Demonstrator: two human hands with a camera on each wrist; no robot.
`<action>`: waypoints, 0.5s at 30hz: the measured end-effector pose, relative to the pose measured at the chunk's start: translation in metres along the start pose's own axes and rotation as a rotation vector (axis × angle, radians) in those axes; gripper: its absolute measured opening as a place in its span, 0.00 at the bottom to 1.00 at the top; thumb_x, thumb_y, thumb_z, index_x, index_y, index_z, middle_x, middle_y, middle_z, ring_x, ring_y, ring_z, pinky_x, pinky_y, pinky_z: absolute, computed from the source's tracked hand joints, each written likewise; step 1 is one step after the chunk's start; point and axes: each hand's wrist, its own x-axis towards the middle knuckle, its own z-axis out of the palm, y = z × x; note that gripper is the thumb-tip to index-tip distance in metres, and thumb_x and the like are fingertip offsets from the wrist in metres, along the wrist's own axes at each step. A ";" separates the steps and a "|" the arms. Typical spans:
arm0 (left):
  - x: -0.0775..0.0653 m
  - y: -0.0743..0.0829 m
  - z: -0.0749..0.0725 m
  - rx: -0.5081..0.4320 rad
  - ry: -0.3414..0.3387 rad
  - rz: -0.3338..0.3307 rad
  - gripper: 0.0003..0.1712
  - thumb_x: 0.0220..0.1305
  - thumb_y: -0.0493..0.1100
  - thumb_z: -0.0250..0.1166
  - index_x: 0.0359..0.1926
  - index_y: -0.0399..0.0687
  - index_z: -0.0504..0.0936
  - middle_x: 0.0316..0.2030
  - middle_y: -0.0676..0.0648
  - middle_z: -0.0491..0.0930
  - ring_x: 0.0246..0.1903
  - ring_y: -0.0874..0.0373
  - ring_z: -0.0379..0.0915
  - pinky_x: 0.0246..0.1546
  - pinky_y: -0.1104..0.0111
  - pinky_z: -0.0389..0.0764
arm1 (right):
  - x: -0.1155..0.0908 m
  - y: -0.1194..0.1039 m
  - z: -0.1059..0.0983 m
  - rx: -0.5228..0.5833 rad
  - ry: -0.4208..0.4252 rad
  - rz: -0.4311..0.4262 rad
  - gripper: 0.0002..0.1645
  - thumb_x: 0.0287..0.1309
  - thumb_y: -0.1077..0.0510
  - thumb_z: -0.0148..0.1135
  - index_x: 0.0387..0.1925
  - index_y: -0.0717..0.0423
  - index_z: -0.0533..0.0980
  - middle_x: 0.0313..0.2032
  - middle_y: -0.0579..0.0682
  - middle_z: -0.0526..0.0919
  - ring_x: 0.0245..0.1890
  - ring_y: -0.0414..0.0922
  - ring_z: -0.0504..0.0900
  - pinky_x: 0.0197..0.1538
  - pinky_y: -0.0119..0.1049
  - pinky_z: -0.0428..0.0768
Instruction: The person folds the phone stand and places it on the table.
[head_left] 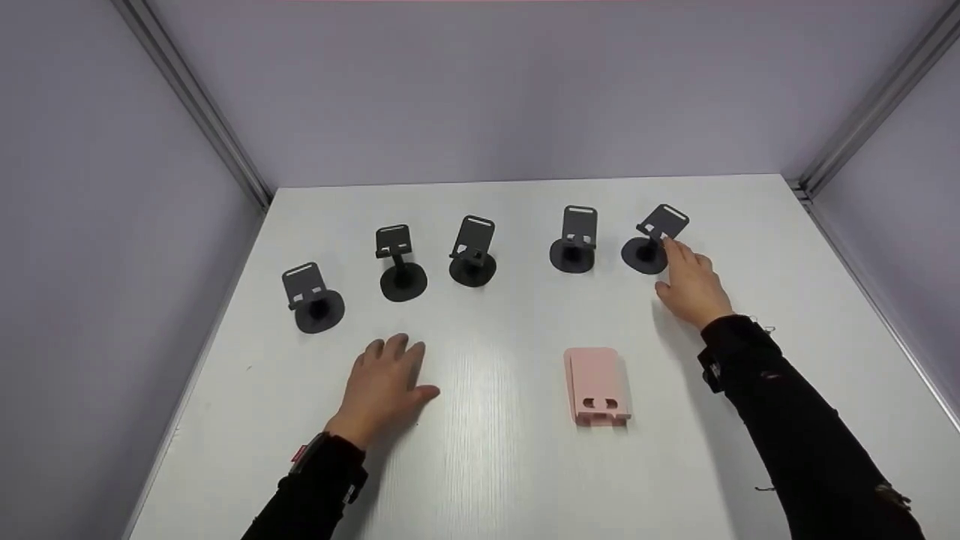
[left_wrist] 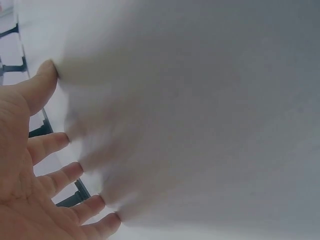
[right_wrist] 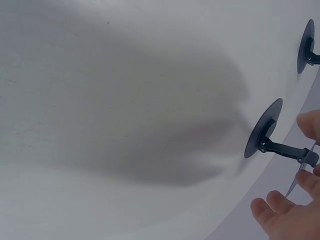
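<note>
My right hand (head_left: 691, 289) reaches to the rightmost dark grey phone stand (head_left: 643, 256), which stands on a round base with its plate tilted. The index fingertip overlaps the plate's lower corner; whether it touches cannot be told. The thumb is spread away from the fingers. In the right wrist view, the same stand (right_wrist: 285, 149) appears side-on, with the right hand (right_wrist: 295, 217) at its plate end. My left hand (head_left: 381, 386) is low over the white table at the near left, fingers spread and holding nothing. The left wrist view shows the left hand (left_wrist: 30, 165) palm side.
More dark phone stands, including one at the far left (head_left: 319, 311), one at centre (head_left: 472, 271) and one right of centre (head_left: 572, 259), form a loose row. A folded pink phone stand (head_left: 596, 379) lies between the hands. Pale walls (head_left: 487, 90) border the table.
</note>
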 end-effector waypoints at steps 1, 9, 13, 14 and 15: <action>0.000 0.000 0.000 -0.002 -0.002 -0.001 0.42 0.61 0.61 0.71 0.69 0.44 0.73 0.69 0.34 0.67 0.68 0.29 0.61 0.67 0.37 0.64 | 0.000 -0.001 0.000 0.001 -0.008 0.001 0.45 0.64 0.63 0.55 0.77 0.71 0.48 0.73 0.74 0.55 0.67 0.79 0.56 0.65 0.74 0.62; 0.001 -0.001 0.000 -0.001 -0.018 -0.008 0.42 0.62 0.61 0.71 0.70 0.45 0.72 0.70 0.35 0.66 0.69 0.29 0.60 0.68 0.38 0.63 | 0.005 -0.008 0.001 -0.034 0.033 -0.008 0.46 0.64 0.64 0.57 0.77 0.72 0.48 0.73 0.75 0.56 0.67 0.79 0.58 0.63 0.74 0.64; 0.000 -0.001 0.001 -0.007 -0.007 -0.005 0.41 0.62 0.61 0.71 0.70 0.45 0.73 0.69 0.35 0.66 0.68 0.30 0.60 0.67 0.38 0.63 | 0.006 -0.011 0.002 -0.055 0.024 0.003 0.46 0.65 0.63 0.57 0.76 0.74 0.48 0.73 0.75 0.55 0.67 0.78 0.58 0.64 0.74 0.64; -0.001 0.000 0.001 -0.012 -0.007 -0.006 0.42 0.62 0.61 0.71 0.70 0.45 0.72 0.70 0.35 0.66 0.69 0.30 0.59 0.68 0.38 0.63 | 0.006 -0.011 0.003 -0.051 0.030 0.003 0.45 0.65 0.64 0.57 0.76 0.74 0.49 0.73 0.75 0.56 0.67 0.78 0.58 0.64 0.74 0.64; -0.001 0.000 0.000 -0.014 -0.007 -0.006 0.42 0.62 0.61 0.71 0.70 0.46 0.72 0.70 0.35 0.66 0.69 0.30 0.59 0.68 0.38 0.62 | 0.006 -0.011 0.003 -0.048 0.041 0.001 0.43 0.64 0.64 0.57 0.75 0.74 0.51 0.72 0.75 0.57 0.67 0.78 0.58 0.64 0.73 0.64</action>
